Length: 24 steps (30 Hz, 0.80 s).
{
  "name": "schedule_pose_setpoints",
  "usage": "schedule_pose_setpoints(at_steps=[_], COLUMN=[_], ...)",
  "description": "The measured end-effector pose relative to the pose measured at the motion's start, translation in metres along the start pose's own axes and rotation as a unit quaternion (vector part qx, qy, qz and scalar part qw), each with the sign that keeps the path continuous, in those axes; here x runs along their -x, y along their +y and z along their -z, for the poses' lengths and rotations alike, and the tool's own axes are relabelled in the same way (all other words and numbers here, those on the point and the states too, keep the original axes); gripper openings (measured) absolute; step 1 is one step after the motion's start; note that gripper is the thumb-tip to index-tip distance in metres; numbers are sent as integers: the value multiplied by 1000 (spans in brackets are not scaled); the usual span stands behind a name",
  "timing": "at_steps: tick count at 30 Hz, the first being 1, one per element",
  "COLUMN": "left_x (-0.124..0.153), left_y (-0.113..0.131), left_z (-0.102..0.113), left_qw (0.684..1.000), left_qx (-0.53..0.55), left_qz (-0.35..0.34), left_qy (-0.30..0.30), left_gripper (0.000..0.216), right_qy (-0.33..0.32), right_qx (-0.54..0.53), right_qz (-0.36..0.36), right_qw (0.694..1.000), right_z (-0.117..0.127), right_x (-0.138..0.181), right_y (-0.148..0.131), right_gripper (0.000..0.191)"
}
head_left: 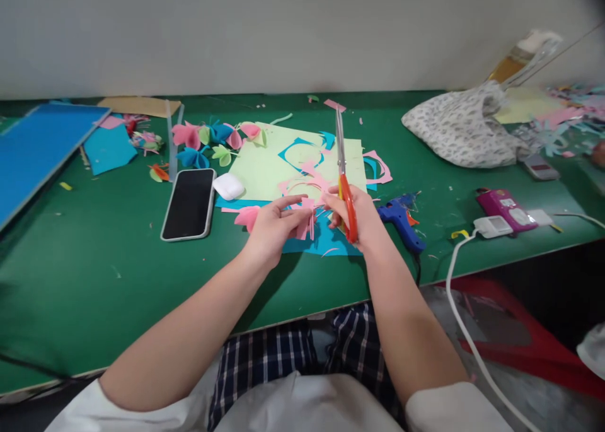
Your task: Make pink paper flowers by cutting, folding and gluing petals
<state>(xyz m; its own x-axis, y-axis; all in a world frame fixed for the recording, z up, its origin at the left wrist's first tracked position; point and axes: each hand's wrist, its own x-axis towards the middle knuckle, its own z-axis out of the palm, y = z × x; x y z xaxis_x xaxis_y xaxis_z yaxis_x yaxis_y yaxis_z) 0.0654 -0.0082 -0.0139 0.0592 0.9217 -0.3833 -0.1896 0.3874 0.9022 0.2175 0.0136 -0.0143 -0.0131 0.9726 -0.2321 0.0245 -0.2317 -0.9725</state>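
My left hand (276, 227) pinches a small piece of pink paper (307, 212) cut into narrow strips. Close beside it, my right hand (353, 214) is closed around the orange handles of a pair of scissors (341, 143), whose blades point up and away from me. The right fingertips come near the pink strips; whether they touch is unclear. Beneath both hands lie a blue sheet (326, 239) and a pale green sheet (258, 167) with pink and blue offcuts on top. A pink paper petal (247, 217) shows just left of my left hand.
Left of the sheets are a phone (190, 205), a white earphone case (229, 186) and several folded paper flowers (193, 157). On the right lie a blue glue gun (404, 222), a patterned cloth pouch (456, 129) and a power strip (508, 209) with a white cable.
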Motion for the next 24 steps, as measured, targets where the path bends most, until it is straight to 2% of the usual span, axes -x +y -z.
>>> schedule_pose_setpoints(at_steps=[9,15,24], left_x=[0,-1,-3], left_y=[-4,-6,-8], left_z=[4,2,3], left_qw=[1000,999,999], left_qx=[13,6,26], left_qz=[-18,-42,-33], left_qy=[-7,2,16], left_gripper=[59,65,63], right_qy=[-52,-36,-6], right_qx=[-55,-39,-18], right_qz=[29,42,29], right_qw=[997,998,999], right_z=[-17,-18,-15], right_x=[3,2,2], right_y=[-1,1,4], right_gripper=[36,33,33])
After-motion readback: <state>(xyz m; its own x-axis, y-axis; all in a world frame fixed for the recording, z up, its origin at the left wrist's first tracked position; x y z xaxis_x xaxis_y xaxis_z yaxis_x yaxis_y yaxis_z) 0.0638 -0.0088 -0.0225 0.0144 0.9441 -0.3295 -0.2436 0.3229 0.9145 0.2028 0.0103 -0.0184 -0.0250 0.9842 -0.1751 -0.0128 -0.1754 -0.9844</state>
